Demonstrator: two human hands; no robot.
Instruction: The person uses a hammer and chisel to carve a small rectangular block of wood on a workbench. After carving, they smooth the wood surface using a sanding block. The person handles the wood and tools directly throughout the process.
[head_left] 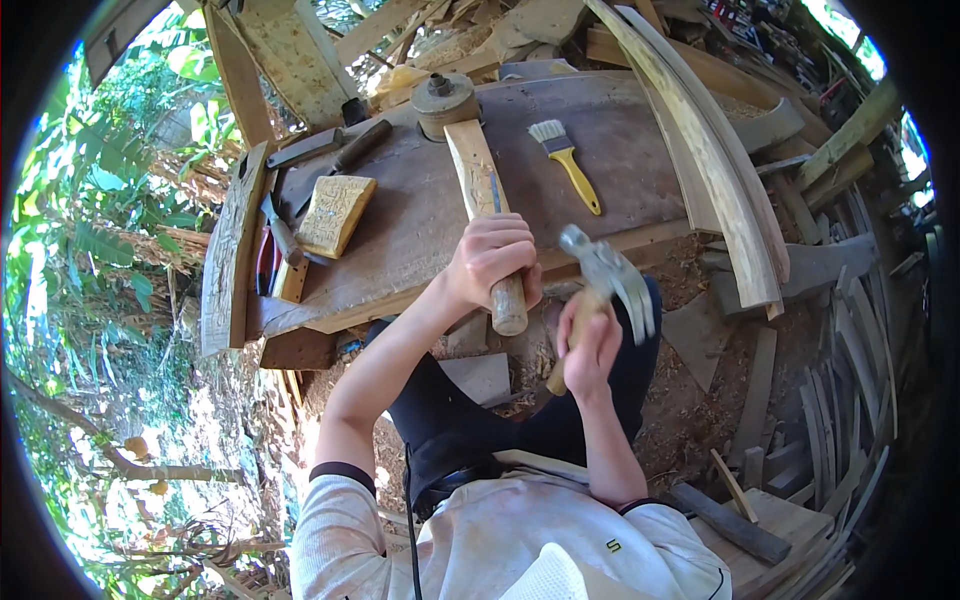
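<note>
My left hand (495, 258) is wrapped round a wooden handle (509, 312) with a round butt facing me. Beyond the fist, a pale flat length of wood (468, 155) with a dark bluish streak runs to a round grey-brown block (443, 103) topped by a metal stub. Whether handle and flat wood are one piece, I cannot tell. My right hand (592, 345) grips a claw hammer (608, 268) by its wooden handle. The hammer's head is raised close to the butt, apart from it, its claw pointing right.
On the brown workbench (380, 240) lie a yellow-handled brush (572, 172), a carved wooden block (338, 215), a dark-handled tool (362, 145) and red-handled pliers (265, 262). Long curved planks (700, 130) lean across its right end. Scrap wood (830, 420) is piled at right.
</note>
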